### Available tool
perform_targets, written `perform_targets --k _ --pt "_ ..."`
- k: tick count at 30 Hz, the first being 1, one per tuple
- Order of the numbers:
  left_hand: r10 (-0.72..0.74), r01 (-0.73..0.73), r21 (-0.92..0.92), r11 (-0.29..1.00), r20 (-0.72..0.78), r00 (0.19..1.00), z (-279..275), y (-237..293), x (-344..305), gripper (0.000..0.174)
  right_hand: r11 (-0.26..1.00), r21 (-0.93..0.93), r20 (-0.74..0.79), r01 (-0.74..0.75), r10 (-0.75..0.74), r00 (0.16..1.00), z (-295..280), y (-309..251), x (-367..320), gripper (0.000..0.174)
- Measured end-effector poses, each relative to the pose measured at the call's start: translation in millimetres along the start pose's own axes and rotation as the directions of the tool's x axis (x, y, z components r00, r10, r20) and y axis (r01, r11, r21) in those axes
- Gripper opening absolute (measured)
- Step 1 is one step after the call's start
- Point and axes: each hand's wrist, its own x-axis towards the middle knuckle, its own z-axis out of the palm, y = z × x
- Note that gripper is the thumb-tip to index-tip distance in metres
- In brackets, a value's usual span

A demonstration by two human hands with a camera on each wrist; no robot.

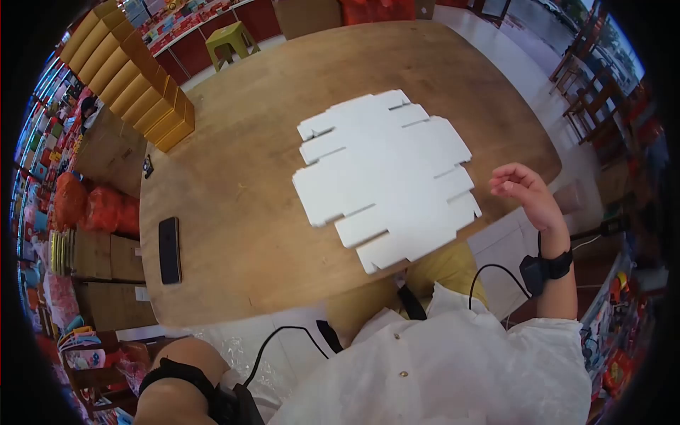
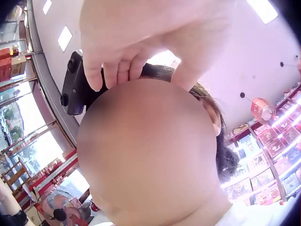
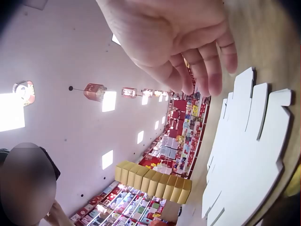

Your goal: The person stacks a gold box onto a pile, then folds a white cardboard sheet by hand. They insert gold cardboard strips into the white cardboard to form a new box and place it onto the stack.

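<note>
A flat white die-cut cardboard sheet [image 1: 386, 177] lies unfolded on the round wooden table [image 1: 234, 177], its near flaps over the front edge; the right wrist view shows the cardboard sheet [image 3: 244, 155] edge-on. My right hand [image 1: 520, 185] hovers just right of it, above the table rim, fingers loosely bent and holding nothing; it is the same hand [image 3: 188, 47] in the right wrist view. My left hand [image 2: 141, 75] is raised to my head, out of the head view, its fingers [image 2: 110, 77] and thumb curled on the black head camera band [image 2: 75, 87].
A black phone [image 1: 169, 249] lies near the table's left edge, with a small dark object [image 1: 147, 166] beyond it. A row of yellow boxes [image 1: 134, 78] stands at the far left corner. A green stool [image 1: 231, 41] and shop shelves lie behind; chairs [image 1: 588, 78] stand right.
</note>
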Motion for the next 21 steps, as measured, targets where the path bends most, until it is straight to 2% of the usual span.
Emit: perform_targets --k 5,7,11,13,14,15,16,17,18,19,20,21 --pt "0.170 -0.167 -0.035 0.985 0.126 0.977 47 -12 22 0.030 1.000 -0.009 0.169 0.010 -0.009 0.986 -14 16 -19 0.026" --pt "0.238 -0.234 -0.044 0.971 0.169 0.956 62 -20 32 0.032 1.000 0.022 0.291 -0.005 -0.001 0.957 -18 27 -14 0.026" --pt "0.337 -0.335 -0.048 0.941 0.226 0.914 93 -34 47 0.036 0.998 0.065 0.400 -0.024 -0.004 0.917 -17 43 2 0.026" --pt "0.080 -0.081 -0.004 0.997 0.220 0.972 111 -37 56 0.012 0.991 0.130 0.436 -0.030 -0.030 0.899 -12 55 13 0.024" --pt "-0.101 0.114 -0.046 0.992 0.225 0.969 114 -40 50 0.007 0.992 0.128 0.421 0.009 -0.062 0.905 -8 62 18 0.023" --pt "-0.231 0.224 0.056 0.973 0.281 0.932 102 -59 54 0.010 0.991 0.128 0.405 0.045 -0.094 0.909 -4 70 24 0.023" --pt "-0.311 0.290 0.164 0.943 0.117 0.943 98 -88 19 0.016 0.998 -0.003 0.407 0.061 -0.055 0.912 -2 78 29 0.026" --pt "-0.368 0.370 0.257 0.893 -0.055 0.928 97 -107 -8 0.031 0.998 0.021 0.417 0.053 -0.057 0.907 5 78 30 0.026" --pt "-0.822 0.793 0.411 0.450 -0.158 0.548 91 -118 17 0.030 0.922 -0.194 0.396 0.336 -0.240 0.886 15 73 28 0.030" --pt "-0.844 0.840 0.487 0.240 -0.322 0.428 93 -155 5 0.031 0.724 -0.400 0.410 0.562 -0.408 0.816 23 71 26 0.035" --pt "-0.847 0.718 0.689 0.101 -0.319 0.425 83 -189 -17 0.038 0.677 -0.422 0.479 0.602 -0.398 0.783 27 73 26 0.049" --pt "-0.798 0.595 0.800 0.082 -0.305 0.520 74 -220 -41 0.044 0.686 -0.414 0.477 0.598 -0.396 0.785 32 74 26 0.049"
